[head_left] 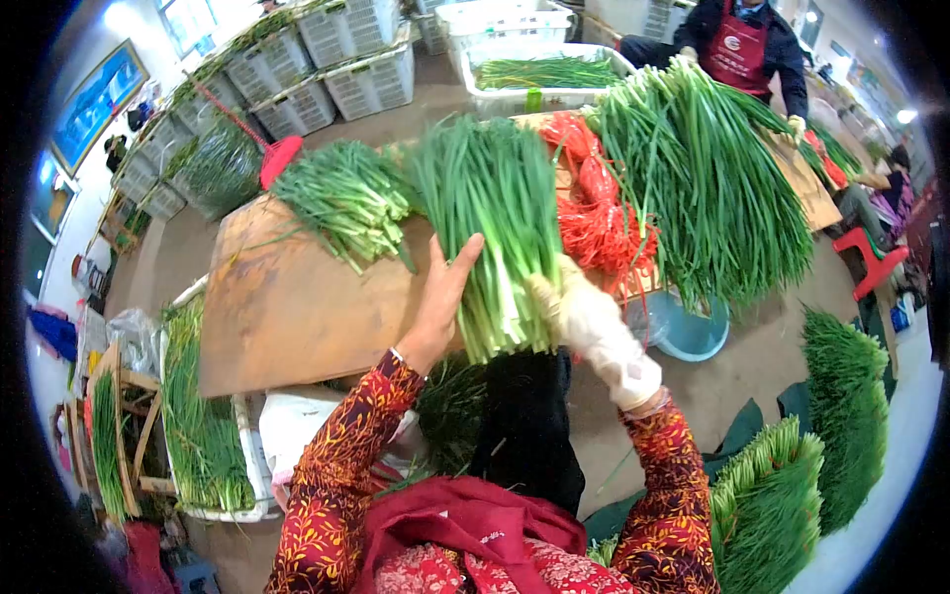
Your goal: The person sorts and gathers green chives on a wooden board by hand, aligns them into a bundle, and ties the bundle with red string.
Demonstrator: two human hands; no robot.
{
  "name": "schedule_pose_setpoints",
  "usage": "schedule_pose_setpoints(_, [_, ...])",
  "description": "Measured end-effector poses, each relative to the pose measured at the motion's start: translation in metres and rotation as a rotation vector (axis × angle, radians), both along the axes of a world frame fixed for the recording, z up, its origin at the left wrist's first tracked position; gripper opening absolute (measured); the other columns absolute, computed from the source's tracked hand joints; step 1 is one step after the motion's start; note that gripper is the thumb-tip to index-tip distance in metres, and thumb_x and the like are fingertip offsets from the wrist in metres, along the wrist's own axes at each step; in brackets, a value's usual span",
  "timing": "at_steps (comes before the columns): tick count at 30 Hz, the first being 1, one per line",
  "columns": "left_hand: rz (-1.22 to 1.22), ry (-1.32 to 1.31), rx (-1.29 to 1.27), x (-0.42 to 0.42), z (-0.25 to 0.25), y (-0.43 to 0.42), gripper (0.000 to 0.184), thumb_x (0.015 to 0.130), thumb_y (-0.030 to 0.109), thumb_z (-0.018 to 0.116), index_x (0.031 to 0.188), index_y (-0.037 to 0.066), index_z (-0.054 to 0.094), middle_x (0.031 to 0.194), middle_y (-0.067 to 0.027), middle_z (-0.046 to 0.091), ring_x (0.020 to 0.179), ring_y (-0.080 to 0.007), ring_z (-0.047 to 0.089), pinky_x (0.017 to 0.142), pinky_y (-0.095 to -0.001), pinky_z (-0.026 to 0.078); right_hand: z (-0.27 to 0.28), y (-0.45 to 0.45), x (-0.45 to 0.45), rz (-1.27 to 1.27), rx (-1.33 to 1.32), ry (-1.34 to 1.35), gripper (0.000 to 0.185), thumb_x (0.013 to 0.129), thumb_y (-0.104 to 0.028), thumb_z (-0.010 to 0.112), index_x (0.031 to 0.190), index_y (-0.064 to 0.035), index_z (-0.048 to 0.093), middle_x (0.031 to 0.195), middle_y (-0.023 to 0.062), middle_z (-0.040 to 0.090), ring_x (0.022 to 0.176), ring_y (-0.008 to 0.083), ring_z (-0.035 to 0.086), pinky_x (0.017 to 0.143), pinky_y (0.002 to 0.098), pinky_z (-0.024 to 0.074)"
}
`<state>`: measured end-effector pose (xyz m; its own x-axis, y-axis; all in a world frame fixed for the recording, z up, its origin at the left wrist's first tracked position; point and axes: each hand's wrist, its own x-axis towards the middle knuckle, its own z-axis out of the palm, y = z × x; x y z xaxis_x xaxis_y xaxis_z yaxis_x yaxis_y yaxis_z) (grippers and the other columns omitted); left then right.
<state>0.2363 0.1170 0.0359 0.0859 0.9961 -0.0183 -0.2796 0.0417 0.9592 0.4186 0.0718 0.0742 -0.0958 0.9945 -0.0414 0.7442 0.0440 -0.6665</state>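
A big bunch of garlic chives [495,213] is between my hands above the near edge of the wooden board [287,307], its pale stem ends toward me and its green tips slightly blurred. Bare, my left hand [443,297] presses on the bunch's left side, with the thumb lying along the stems. My right hand [584,317], in a whitish glove, grips the stems from the right. On the board to the left lies a smaller pile of chives [351,198]. Red plastic ties [599,213] lie in a tangle just right of the bunch.
A large chive heap [708,188] hangs over the board's right side, above a light-blue bucket [693,332]. Tied chive bundles [767,505] stand on the floor at right. White crates [361,79] line the back. A person in a red apron [734,54] works across from me.
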Motion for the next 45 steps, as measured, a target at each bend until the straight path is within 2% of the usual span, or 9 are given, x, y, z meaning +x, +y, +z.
schedule_pose_setpoints(5, [0.032,0.022,-0.032,-0.002,-0.003,0.003,0.088,0.074,0.049,0.064,0.133,0.003,0.017,0.128,-0.0162,0.035,0.118,-0.0248,0.036,0.100,-0.0335,0.029,-0.004,0.024,0.011,-0.018,-0.081,0.188,0.066,0.082,-0.060,0.040,0.128,-0.0121,0.037,0.108,0.0215,0.056,0.102,0.0361,0.053,0.084,0.0389,0.0398])
schedule_pose_setpoints(9, [0.108,0.082,-0.083,-0.003,-0.009,0.010,0.101,0.069,0.053,0.066,0.133,0.000,0.010,0.128,-0.0193,0.034,0.119,-0.0255,0.035,0.100,-0.0339,0.028,-0.028,0.048,0.004,-0.077,-0.076,-0.001,0.067,0.082,-0.059,0.041,0.129,-0.0120,0.034,0.108,0.0219,0.056,0.102,0.0358,0.053,0.084,0.0382,0.0397])
schedule_pose_setpoints(13, [0.062,0.105,-0.015,0.000,-0.007,0.016,0.101,0.067,0.046,0.071,0.134,0.001,0.010,0.124,-0.0170,0.038,0.114,-0.0237,0.040,0.096,-0.0334,0.033,-0.026,0.048,-0.021,-0.107,-0.076,0.041,0.070,0.083,-0.054,0.045,0.133,-0.0079,0.028,0.116,0.0214,0.051,0.108,0.0350,0.050,0.089,0.0365,0.0379])
schedule_pose_setpoints(15, [0.090,0.148,0.050,-0.003,-0.008,0.018,0.083,0.073,0.039,0.070,0.130,0.004,0.021,0.119,-0.0104,0.043,0.106,-0.0177,0.045,0.090,-0.0303,0.039,-0.024,0.044,-0.033,-0.118,-0.026,0.023,0.074,0.082,-0.056,0.043,0.134,-0.0065,0.026,0.126,0.0227,0.042,0.111,0.0373,0.046,0.092,0.0390,0.0372])
schedule_pose_setpoints(23, [0.127,0.107,0.107,-0.032,-0.013,0.001,0.078,0.075,0.029,0.069,0.130,0.004,0.021,0.120,-0.0093,0.041,0.109,-0.0158,0.041,0.094,-0.0287,0.034,-0.029,0.035,-0.064,0.133,0.055,0.234,0.060,0.088,-0.037,0.046,0.132,-0.0001,0.028,0.124,0.0221,0.044,0.114,0.0316,0.044,0.094,0.0327,0.0344])
schedule_pose_setpoints(27, [0.213,0.254,0.059,-0.029,-0.021,0.004,0.080,0.073,0.033,0.070,0.130,0.003,0.021,0.118,-0.0088,0.043,0.108,-0.0158,0.042,0.094,-0.0285,0.034,-0.041,0.040,-0.055,0.127,0.199,0.248,0.059,0.086,-0.038,0.048,0.130,-0.0040,0.031,0.116,0.0227,0.050,0.103,0.0359,0.051,0.088,0.0368,0.0394])
schedule_pose_setpoints(31, [0.166,0.182,0.058,-0.034,-0.013,0.003,0.089,0.072,0.036,0.070,0.133,0.002,0.014,0.119,-0.0101,0.043,0.108,-0.0168,0.043,0.094,-0.0291,0.035,-0.019,0.042,-0.042,0.166,-0.034,0.137,0.062,0.085,-0.049,0.045,0.131,-0.0104,0.032,0.111,0.0230,0.054,0.104,0.0349,0.052,0.087,0.0366,0.0391])
schedule_pose_setpoints(34, [0.225,0.327,0.083,-0.040,-0.020,0.008,0.105,0.071,0.038,0.071,0.135,0.000,-0.003,0.125,-0.0128,0.039,0.111,-0.0188,0.041,0.095,-0.0300,0.033,-0.014,0.039,-0.032,0.164,-0.062,0.043,0.069,0.082,-0.062,0.036,0.131,-0.0145,0.034,0.110,0.0238,0.054,0.103,0.0360,0.052,0.085,0.0384,0.0397])
schedule_pose_setpoints(45, [0.294,0.590,0.274,-0.042,-0.013,-0.004,0.076,0.081,0.050,0.051,0.134,0.004,0.021,0.139,-0.0261,0.012,0.130,-0.0355,0.013,0.105,-0.0403,0.013,0.019,0.010,-0.022,0.130,0.055,-0.188,0.064,0.083,-0.062,0.031,0.117,-0.0116,0.051,0.093,0.0188,0.061,0.087,0.0352,0.058,0.076,0.0389,0.0429])
